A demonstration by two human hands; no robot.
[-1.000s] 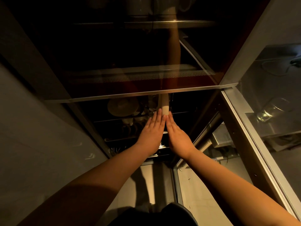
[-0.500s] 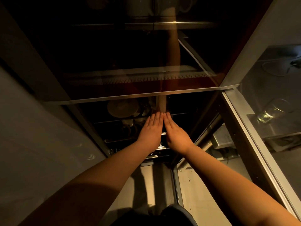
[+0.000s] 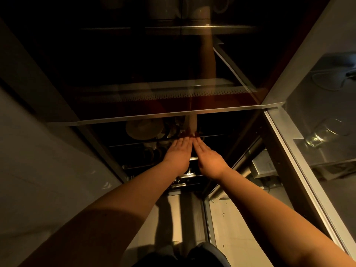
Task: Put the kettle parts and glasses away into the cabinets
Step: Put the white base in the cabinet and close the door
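My left hand (image 3: 178, 154) and my right hand (image 3: 208, 158) lie flat side by side, fingers straight, with the fingertips against the dark glass front of a cabinet (image 3: 134, 60). Neither hand holds anything. Their reflection runs up the glass as a pale strip. Behind the glass, a round pale plate (image 3: 143, 129) and some dim cups (image 3: 154, 149) sit on wire shelves. Pale mugs (image 3: 165, 8) stand on the top shelf. A clear drinking glass (image 3: 319, 135) stands on a shelf behind the glass door of the cabinet on the right.
A metal rail (image 3: 154, 115) crosses the cabinet front just above my hands. A grey wall panel (image 3: 38, 170) fills the left. A metal-framed glass door (image 3: 285, 160) runs along the right. Pale floor (image 3: 240, 228) shows between my forearms.
Both hands have slid slightly down the glass, still pressed together and flat. The view has tipped a little, so the rail sits lower in the frame.
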